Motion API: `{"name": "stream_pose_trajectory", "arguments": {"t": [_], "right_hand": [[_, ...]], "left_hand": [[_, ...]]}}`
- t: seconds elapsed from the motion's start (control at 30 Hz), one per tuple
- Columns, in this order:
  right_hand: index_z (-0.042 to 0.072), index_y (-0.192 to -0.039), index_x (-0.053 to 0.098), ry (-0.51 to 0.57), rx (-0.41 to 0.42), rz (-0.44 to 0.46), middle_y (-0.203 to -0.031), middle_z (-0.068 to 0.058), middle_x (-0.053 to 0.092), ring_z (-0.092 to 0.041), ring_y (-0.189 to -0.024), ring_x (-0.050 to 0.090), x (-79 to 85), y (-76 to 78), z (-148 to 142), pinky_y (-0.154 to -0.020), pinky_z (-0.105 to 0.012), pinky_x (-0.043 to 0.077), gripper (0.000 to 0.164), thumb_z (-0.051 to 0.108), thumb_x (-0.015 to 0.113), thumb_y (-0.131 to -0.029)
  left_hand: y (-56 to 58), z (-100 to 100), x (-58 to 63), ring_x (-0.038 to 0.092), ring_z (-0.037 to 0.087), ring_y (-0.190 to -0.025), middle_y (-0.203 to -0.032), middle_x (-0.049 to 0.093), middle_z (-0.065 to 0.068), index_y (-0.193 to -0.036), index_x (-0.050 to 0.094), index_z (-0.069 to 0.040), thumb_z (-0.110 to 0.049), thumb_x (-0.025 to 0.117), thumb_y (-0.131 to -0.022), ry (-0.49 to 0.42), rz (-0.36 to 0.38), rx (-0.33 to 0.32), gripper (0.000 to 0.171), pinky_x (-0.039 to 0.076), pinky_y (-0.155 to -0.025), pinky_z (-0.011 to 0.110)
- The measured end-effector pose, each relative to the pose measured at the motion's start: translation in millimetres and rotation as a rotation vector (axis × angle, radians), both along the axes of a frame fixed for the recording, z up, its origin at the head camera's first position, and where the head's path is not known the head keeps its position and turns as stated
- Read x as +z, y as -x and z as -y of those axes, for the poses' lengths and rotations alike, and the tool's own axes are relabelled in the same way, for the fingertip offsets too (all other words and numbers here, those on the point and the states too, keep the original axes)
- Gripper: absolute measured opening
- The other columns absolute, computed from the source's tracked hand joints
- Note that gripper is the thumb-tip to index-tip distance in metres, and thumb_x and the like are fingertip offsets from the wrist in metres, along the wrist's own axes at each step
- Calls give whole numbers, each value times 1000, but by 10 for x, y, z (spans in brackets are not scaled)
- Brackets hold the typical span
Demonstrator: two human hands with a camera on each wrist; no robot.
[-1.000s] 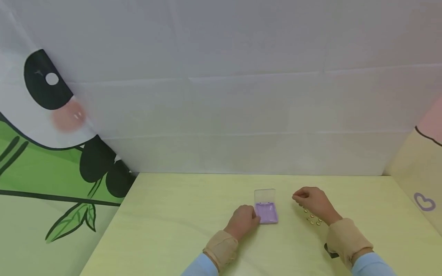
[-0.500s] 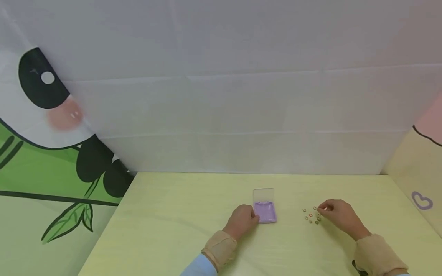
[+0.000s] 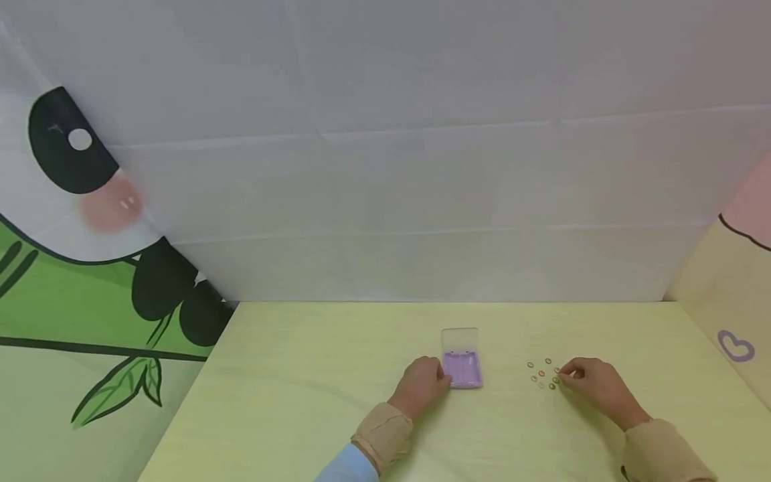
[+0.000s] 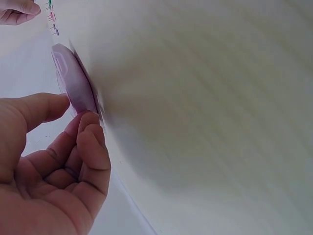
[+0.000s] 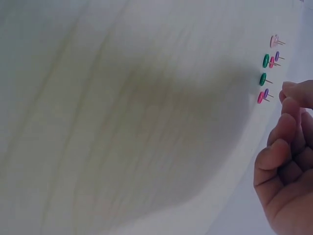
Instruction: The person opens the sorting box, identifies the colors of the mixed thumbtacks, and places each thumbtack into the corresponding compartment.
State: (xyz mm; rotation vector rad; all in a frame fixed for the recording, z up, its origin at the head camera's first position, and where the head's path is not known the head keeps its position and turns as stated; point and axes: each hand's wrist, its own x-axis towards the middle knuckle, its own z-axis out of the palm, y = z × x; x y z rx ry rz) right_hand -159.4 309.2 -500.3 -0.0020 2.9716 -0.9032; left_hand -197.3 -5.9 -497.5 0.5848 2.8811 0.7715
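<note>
A small purple plastic box [image 3: 462, 369] lies on the table, its clear lid [image 3: 460, 339] raised at the back. My left hand [image 3: 421, 387] holds the box at its near left corner; in the left wrist view, the thumb and curled fingers meet its purple edge [image 4: 76, 81]. To the right lie several thumbtacks [image 3: 541, 373], spread in a loose cluster. In the right wrist view these tacks have flat green, pink and purple heads [image 5: 263, 79] and thin pins. At the cluster's right side, my right hand [image 3: 597, 387] pinches a tack between thumb and forefinger, which partly hide it.
The pale yellow tabletop [image 3: 289, 375] ends at a white back sheet [image 3: 385, 201]. Printed cartoon panels stand left and right, one with a green leaf [image 3: 117, 388]. Both wrists wear beige bands [image 3: 382, 430].
My right hand has moved right and nearer from beyond the left of the tacks to their right side, its fingertips lowered to them. My left hand stays at the box.
</note>
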Motion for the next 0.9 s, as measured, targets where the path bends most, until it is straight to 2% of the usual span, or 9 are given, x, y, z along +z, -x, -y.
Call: {"name": "stream_pose_trajectory", "arguments": {"t": [0.17, 0.43, 0.67, 0.9], "right_hand": [[0, -87, 73, -6, 18, -7, -79, -11, 70, -17, -69, 54, -33, 11, 27, -62, -37, 46, 16, 14, 65, -84], [0, -90, 73, -20, 3, 42, -82, -11, 70, -19, -72, 56, -49, 8, 38, -65, -41, 48, 18, 15, 62, -87], [1, -90, 72, -32, 12, 31, -82, -13, 71, -21, -72, 58, -45, -1, 28, -67, -45, 49, 18, 15, 61, -87], [-3, -94, 68, -14, -26, 26, -80, -12, 69, -20, -70, 56, -7, -21, 32, -65, -42, 47, 25, 19, 55, -91]], "left_hand": [[2, -3, -16, 48, 14, -62, -68, 62, 7, -73, 64, 0, -16, 65, -85, -5, 10, 8, 20, 50, -62, 32], [2, -8, -24, 49, 14, -61, -68, 63, 8, -73, 65, 0, -15, 64, -84, -14, -1, 3, 19, 51, -61, 32], [11, -18, -14, 47, 13, -60, -67, 63, 7, -73, 65, 0, -16, 64, -85, -34, 16, 7, 20, 49, -59, 31], [10, -20, -28, 49, 15, -61, -69, 64, 9, -74, 65, 1, -15, 64, -85, -37, 18, 13, 20, 50, -60, 32]]}}
